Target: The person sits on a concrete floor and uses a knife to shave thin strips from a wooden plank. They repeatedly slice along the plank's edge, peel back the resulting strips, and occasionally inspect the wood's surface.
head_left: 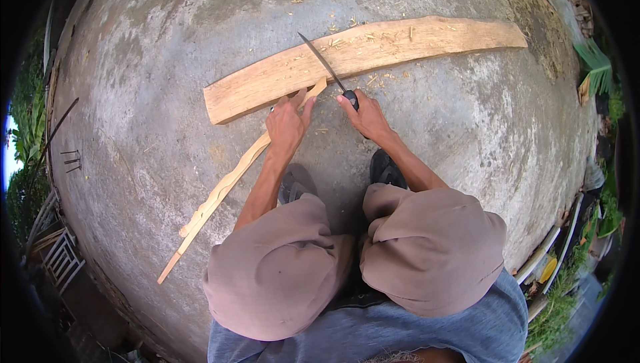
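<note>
My left hand point(287, 123) is closed around a long, thin wooden strip point(223, 190) with a wavy edge. The strip's tapered upper tip rests at the near edge of a thick, slightly curved wooden plank point(400, 42), and its other end slants down to the lower left. In my right hand point(368, 119) is a knife point(323, 63), gripped by its black handle. Its narrow dark blade points up and left, across the plank just beyond the strip's tip. A gap separates the two hands.
Small wood shavings point(333, 44) lie on the plank and the concrete floor point(493, 116). My knees and dark shoes point(387, 166) are just below the hands. Metal rods point(72, 161) and a white lattice frame point(63, 260) are at the left; plants point(592, 63) border the right.
</note>
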`<action>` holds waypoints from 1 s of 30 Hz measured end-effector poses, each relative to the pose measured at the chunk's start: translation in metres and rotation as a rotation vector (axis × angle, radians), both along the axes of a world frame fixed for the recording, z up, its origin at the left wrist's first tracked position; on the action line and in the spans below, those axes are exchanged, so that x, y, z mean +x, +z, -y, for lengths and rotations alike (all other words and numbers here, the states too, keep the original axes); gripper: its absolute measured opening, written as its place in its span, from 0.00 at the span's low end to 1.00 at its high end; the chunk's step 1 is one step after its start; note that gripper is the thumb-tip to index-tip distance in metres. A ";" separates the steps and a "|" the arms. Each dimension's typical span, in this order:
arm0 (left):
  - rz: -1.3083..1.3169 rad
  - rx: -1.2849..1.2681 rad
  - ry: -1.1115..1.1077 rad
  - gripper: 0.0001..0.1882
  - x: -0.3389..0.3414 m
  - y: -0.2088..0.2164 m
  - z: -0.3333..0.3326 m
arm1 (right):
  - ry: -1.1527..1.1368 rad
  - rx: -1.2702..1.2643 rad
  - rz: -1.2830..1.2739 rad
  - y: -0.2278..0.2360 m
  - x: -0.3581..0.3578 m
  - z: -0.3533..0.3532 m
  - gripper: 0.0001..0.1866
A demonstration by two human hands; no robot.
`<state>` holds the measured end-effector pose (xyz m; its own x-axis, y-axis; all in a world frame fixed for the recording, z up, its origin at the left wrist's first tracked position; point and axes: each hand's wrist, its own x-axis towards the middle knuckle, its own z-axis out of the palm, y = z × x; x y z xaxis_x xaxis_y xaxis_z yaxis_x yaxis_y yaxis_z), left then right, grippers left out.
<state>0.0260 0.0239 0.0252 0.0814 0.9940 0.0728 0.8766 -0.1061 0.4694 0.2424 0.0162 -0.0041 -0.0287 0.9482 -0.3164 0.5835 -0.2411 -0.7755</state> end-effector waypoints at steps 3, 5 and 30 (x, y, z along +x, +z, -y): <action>-0.009 -0.131 0.039 0.25 0.004 0.009 -0.008 | 0.022 0.052 0.038 0.003 0.001 0.002 0.29; -0.022 -0.201 0.054 0.25 0.000 0.020 -0.012 | 0.041 0.079 -0.013 0.015 -0.005 0.001 0.28; 0.210 -0.437 0.052 0.29 -0.019 0.008 -0.031 | 0.084 0.143 0.054 0.012 -0.012 -0.013 0.26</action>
